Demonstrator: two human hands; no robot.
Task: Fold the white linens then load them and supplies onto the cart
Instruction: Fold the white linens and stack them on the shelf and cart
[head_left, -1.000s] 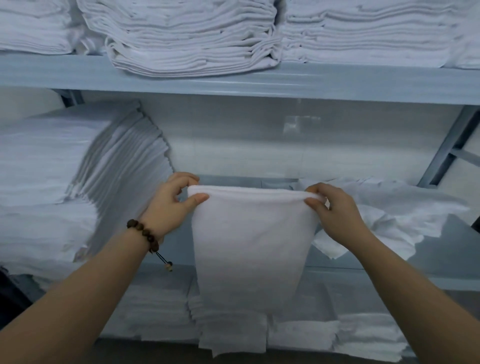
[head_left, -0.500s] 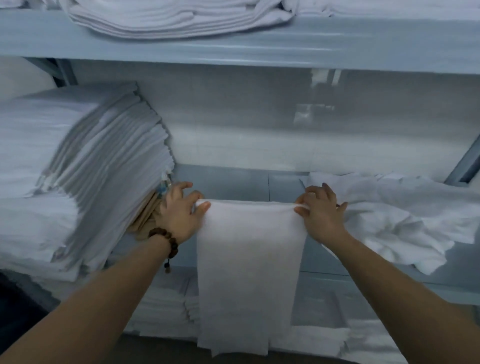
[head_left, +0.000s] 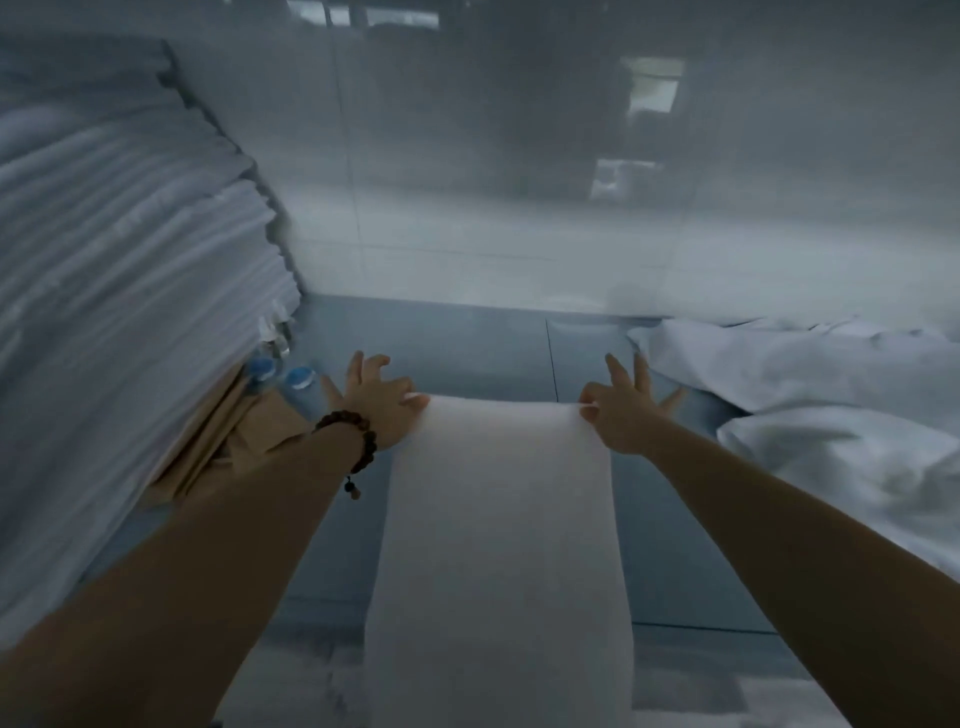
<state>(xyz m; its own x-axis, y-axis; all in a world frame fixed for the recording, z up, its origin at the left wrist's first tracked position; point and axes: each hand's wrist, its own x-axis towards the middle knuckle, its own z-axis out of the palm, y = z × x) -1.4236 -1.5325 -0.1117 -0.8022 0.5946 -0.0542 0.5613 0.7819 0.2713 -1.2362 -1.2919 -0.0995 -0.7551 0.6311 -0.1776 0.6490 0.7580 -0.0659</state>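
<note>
Blue-grey shelf (head_left: 467, 353) lay under both grips: left hand (head_left: 376, 402) and right hand (head_left: 623, 421) each pinched a far corner of the towel (head_left: 498, 519), which ran lengthwise along it toward the person, its near end blurred and cut off below.

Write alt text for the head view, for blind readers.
Left hand and right hand pinch the far corners of a long white cloth on a blue-grey shelf, between stacked folded white linens and crumpled white sheets.
</note>
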